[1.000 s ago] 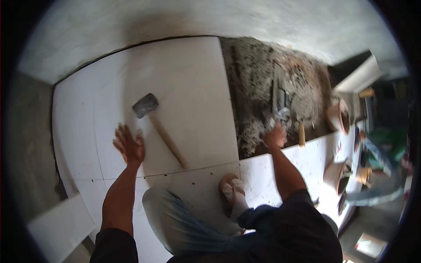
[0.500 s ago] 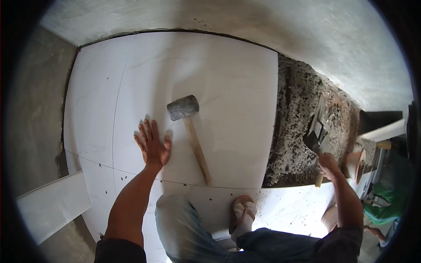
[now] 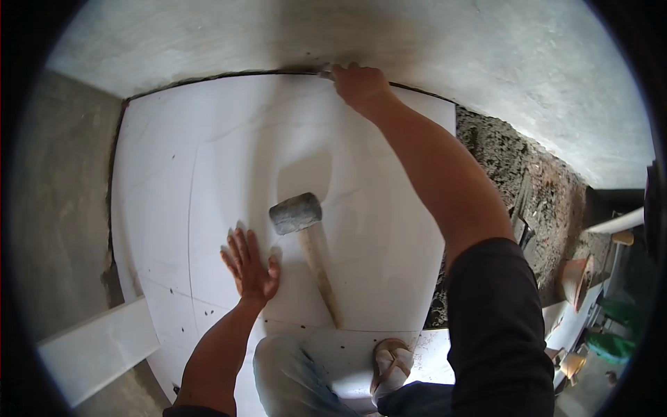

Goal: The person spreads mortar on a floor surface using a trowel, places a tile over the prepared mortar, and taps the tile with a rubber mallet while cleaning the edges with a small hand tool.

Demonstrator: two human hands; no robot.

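Observation:
My left hand (image 3: 251,274) lies flat with fingers spread on a large white tile (image 3: 229,160). To its right rests a mallet with a dark grey head (image 3: 297,213) and a wooden handle (image 3: 320,281). My right arm reaches across the tile to its far edge. There my right hand (image 3: 361,85) is closed at the gap along the wall, with a small, blurred greyish thing (image 3: 324,71) at its fingertips. Its kind is not clear. A dark tool (image 3: 522,229), partly hidden by my right arm, lies on the rough mortar bed (image 3: 497,149).
Bare grey walls (image 3: 76,181) bound the tile at the left and far side. A pale board (image 3: 101,351) juts in at lower left. My sandalled foot (image 3: 391,368) is on the near tile. A terracotta-coloured container (image 3: 575,281) and green cloth (image 3: 611,344) are at right.
My right hand has swung from the mortar at right to the tile's far edge; the trowel it held is no longer clearly visible in it. The left hand stays flat on the tile.

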